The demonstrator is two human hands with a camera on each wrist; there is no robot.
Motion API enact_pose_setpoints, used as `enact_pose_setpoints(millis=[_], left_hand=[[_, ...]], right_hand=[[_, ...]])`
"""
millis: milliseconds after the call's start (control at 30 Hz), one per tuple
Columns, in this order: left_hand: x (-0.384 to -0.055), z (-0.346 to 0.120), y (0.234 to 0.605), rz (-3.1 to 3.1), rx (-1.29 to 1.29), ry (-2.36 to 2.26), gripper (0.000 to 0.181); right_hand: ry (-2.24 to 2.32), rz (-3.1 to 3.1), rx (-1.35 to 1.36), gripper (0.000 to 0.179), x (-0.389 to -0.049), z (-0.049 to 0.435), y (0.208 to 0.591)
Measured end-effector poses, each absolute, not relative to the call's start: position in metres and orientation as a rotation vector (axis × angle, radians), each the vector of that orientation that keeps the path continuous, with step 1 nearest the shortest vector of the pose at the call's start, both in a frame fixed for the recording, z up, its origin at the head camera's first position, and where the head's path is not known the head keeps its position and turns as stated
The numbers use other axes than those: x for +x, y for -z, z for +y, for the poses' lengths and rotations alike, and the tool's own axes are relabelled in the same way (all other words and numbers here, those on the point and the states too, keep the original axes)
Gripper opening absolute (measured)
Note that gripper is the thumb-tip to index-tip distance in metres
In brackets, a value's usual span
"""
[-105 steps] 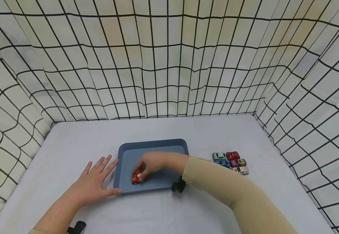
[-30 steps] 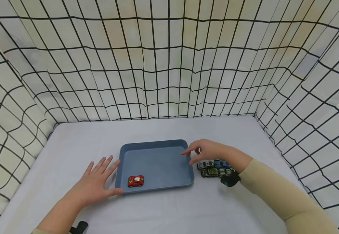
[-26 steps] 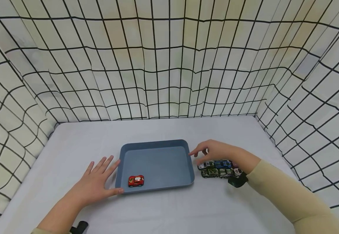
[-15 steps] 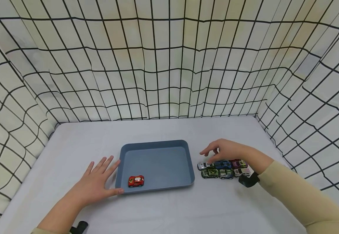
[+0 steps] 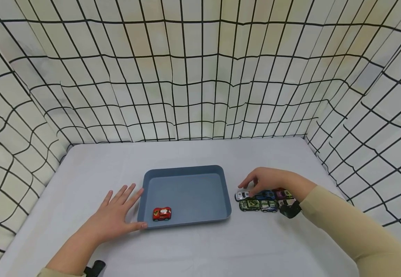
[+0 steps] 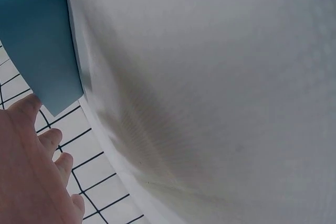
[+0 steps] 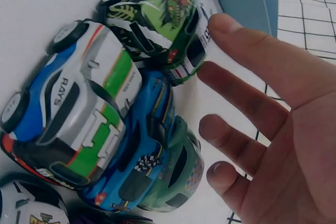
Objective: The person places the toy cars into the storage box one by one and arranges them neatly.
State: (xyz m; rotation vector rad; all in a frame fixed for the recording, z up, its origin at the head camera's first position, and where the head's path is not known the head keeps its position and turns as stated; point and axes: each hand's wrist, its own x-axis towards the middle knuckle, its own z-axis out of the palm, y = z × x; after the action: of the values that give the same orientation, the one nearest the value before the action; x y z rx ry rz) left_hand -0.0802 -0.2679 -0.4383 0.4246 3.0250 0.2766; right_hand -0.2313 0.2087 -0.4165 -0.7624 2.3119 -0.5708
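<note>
The left hand point(image 5: 113, 220) lies nearest, fingers straight and spread, thumb tip at the near left corner of one blue tray point(image 5: 190, 194). Near that corner, inside, sits one red car point(image 5: 162, 214), its long axis sideways, along the tray's long side.

Right of the tray at least seven more cars stand packed: in front, a green car point(image 5: 249, 205), a striped car point(image 7: 79, 119) and a white car point(image 7: 31, 203); next, a silver car point(image 5: 242, 196), a blue car point(image 7: 142, 156) and a purple car point(image 5: 283, 194); behind, a mint car point(image 7: 179, 177).

The silver car, leftmost in its row, also lies sideways, one end toward the tray; which is its front cannot be told. Over it hangs the right hand point(image 5: 270, 179), fingers parted and loosely bent; whether they touch it is unclear.

Beyond stands black netting point(image 5: 202, 81).
</note>
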Motion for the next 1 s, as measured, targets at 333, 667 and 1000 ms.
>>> enact_pose_setpoints(millis=[333,667,1000], left_hand=[[-0.08,-0.269,0.438,3.021,0.424,-0.258,0.111],[-0.081,-0.27,0.441,3.021,0.42,-0.258,0.112],[-0.083,-0.271,0.443,3.028,0.436,-0.257,0.111]], right_hand=[[0.497,2.316,-0.777,0.035,-0.23,0.2,0.423],[0.396,2.357,-0.955,0.037,-0.228,0.197,0.42],[0.464,2.348,-0.91,0.037,-0.229,0.194,0.423]])
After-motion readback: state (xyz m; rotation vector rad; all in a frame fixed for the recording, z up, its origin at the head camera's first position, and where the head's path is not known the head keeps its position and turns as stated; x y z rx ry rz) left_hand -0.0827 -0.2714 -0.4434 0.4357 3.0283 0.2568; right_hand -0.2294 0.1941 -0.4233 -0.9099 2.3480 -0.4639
